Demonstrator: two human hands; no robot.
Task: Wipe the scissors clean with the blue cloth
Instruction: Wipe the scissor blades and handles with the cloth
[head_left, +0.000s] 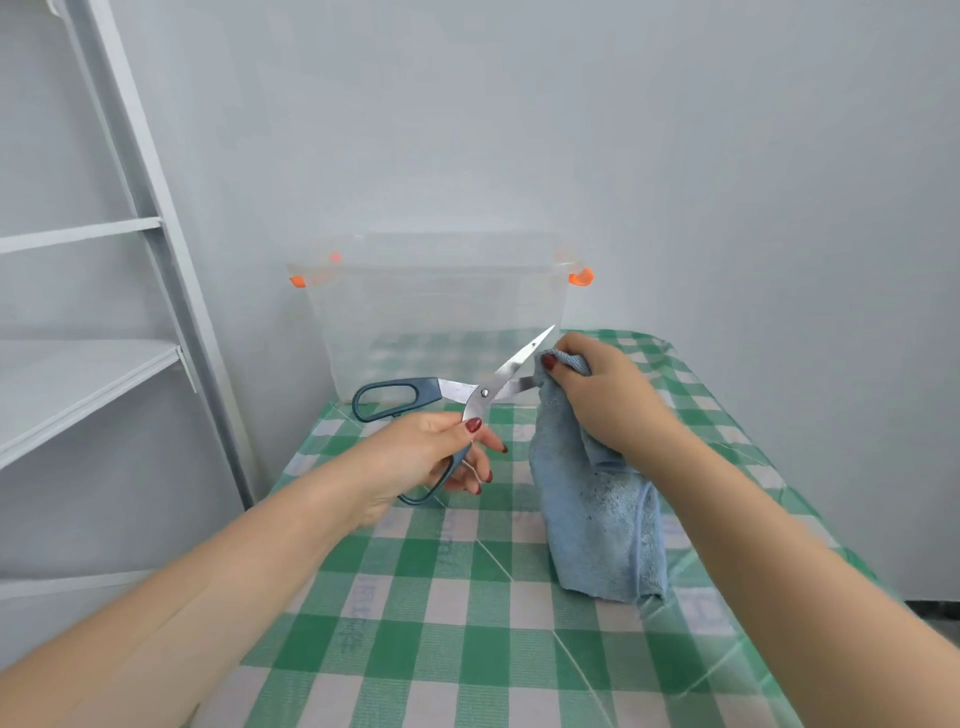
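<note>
The scissors (485, 387) have steel blades and dark blue-grey handles, and they are spread open above the table. My left hand (434, 454) grips the lower handle, with the thumb near the pivot. The other handle loop sticks out to the left. My right hand (597, 387) holds the blue cloth (597, 514) bunched around the lower blade, pinching it between thumb and fingers. The upper blade points up and to the right, bare. Most of the cloth hangs down from my right hand to the table.
A clear plastic storage box (441, 317) with orange clips stands at the table's far edge, just behind the scissors. The table carries a green-and-white checked cover (441, 623). A white shelf unit (104, 338) stands to the left, walls close behind.
</note>
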